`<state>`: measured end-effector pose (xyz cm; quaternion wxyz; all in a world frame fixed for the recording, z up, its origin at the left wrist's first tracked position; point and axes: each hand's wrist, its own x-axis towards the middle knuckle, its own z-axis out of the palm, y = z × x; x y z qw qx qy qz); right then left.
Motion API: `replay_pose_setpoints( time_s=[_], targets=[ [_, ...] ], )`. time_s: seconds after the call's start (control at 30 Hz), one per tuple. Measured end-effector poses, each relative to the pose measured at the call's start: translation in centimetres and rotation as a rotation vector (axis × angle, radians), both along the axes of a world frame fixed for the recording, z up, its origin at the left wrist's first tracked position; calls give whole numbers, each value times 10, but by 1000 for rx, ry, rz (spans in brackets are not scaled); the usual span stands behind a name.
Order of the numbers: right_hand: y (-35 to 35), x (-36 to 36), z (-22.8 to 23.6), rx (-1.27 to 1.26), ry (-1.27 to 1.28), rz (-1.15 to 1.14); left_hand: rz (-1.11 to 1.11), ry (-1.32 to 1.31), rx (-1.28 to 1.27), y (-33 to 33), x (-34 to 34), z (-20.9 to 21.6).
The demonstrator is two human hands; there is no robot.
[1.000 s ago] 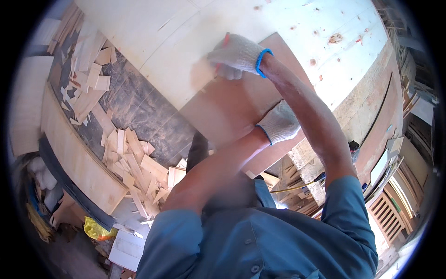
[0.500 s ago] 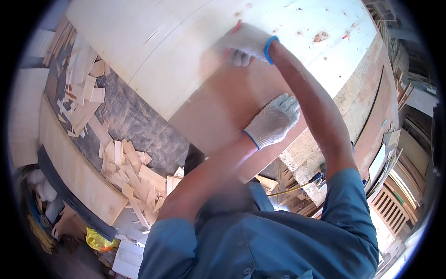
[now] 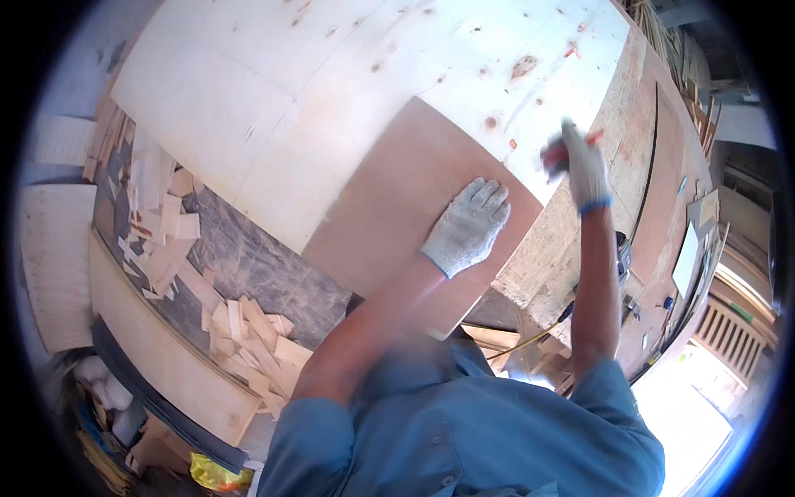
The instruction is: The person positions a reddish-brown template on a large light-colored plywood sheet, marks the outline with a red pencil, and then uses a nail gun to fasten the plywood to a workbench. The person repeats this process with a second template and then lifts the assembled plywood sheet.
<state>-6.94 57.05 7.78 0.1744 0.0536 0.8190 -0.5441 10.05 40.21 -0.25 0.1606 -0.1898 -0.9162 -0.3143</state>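
Observation:
A brown rectangular board (image 3: 377, 190) lies on top of a larger pale plywood sheet (image 3: 240, 91). My left hand (image 3: 468, 226), in a light knitted glove, rests flat on the brown board with fingers stretched out, near its right edge. To the right, past that edge, my right hand (image 3: 586, 166) is lifted and smeared by motion, gloved with a blue cuff. Its fingers are closed around a small red and dark object (image 3: 556, 157), too blurred to name. All of the brown board's far corner shows.
Wood offcuts (image 3: 252, 335) lie heaped at the left, beside a dark scuffed surface (image 3: 248, 240). Along the right runs a worn board surface (image 3: 538, 261) with small tools on it. A yellow hose (image 3: 523, 343) crosses near my body. A slatted wooden piece (image 3: 730, 340) stands far right.
My right hand has swung from the brown board's far end to the right, off the board. The left hand remains flat on it. The view has shifted slightly.

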Motion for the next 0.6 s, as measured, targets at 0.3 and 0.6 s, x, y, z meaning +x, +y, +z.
replay_pose_setpoints(
  time_s=[0.3,0.6],
  targets=[
    [86,293,-105,146,-414,-332,-20,-42,23,5,-2,16],
    [30,352,-125,209,74,-56,405,-23,-163,-98,71,25]
  ],
)
